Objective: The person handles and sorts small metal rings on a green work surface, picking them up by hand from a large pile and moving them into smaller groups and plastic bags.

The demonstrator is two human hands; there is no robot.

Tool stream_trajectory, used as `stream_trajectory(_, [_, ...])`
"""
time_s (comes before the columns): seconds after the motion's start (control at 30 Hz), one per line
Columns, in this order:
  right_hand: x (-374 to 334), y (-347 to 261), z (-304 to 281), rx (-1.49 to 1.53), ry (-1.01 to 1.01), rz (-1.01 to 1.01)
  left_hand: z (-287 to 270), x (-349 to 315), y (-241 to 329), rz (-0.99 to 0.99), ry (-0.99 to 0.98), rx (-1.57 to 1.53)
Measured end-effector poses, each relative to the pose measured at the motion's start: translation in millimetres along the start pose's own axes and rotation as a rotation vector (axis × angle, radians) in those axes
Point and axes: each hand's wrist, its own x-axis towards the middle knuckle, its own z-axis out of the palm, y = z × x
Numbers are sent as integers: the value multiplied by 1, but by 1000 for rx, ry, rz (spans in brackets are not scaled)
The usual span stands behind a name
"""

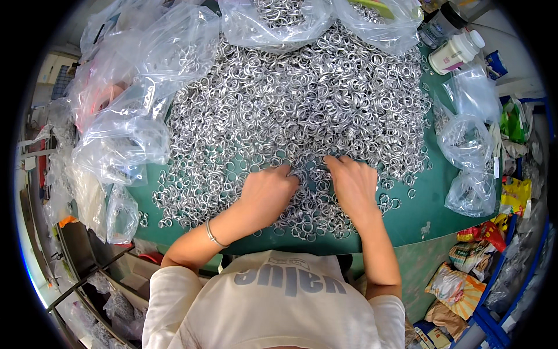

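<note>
A person leans over a green tabletop point(442, 221) heaped with small silver metal rings point(302, 110), both hands working at the near edge of the pile. To the left of the left hand point(268, 192), clear plastic bags point(125, 125) slump over the tabletop's edge, some with rings showing through them. That hand lies knuckles up, a thin bracelet point(213, 235) at the wrist, its fingers curled down into the rings; whether they pinch one or only rake through them cannot be told, since the fingertips are buried. Just to its right, almost meeting it, the right hand point(353, 183) rests palm down with its fingers bent and spread on the same patch of rings, pressing or sorting rather than plainly gripping. Beyond both hands the pile runs deep toward more clear bags at the far edge. To the right of the right hand lie a few stray rings near the bare green surface, then two smaller clear bags point(471, 168), and farther off a white bottle point(456, 52) tipped on its side.

The likely trouble here is spillage: loose rings sit close to the tabletop's near edge below the wrists, and a broad sweep of either hand could push them off. The overhanging bags at left could likewise slide off.
</note>
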Motion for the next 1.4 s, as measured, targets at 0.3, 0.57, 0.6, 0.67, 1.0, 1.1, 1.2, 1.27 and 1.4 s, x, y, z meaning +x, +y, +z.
stream_trajectory(0.3, [-22, 20, -10, 836, 25, 223, -1, 18, 5, -42, 281, -163])
stream_trajectory(0.57, [-32, 23, -6, 2166, 79, 436, 16, 44, 12, 68, 207, -70])
stream_trajectory(0.6, [-34, 26, -6, 2061, 55, 483, 15, 43, 12, 77, 145, -29])
stream_trajectory(0.67, [-31, 20, -11, 1664, 47, 571, 11, 41, 9, 104, 60, 19])
stream_trajectory(1.0, [-25, -6, -10, 192, 22, 125, -9, -13, 5, 132, -27, -71])
stream_trajectory(1.1, [-24, -2, -16, 170, 11, 196, -8, -11, 4, -13, 149, -141])
stream_trajectory(1.2, [-14, -13, -16, 222, 124, 195, 0, 2, 3, -102, 249, -139])
stream_trajectory(1.27, [-5, -20, -6, 247, 154, 127, 7, 11, 2, -129, 281, -146])
stream_trajectory(1.4, [8, -28, 23, 37, 150, 149, 19, 23, -1, -161, 337, -164])
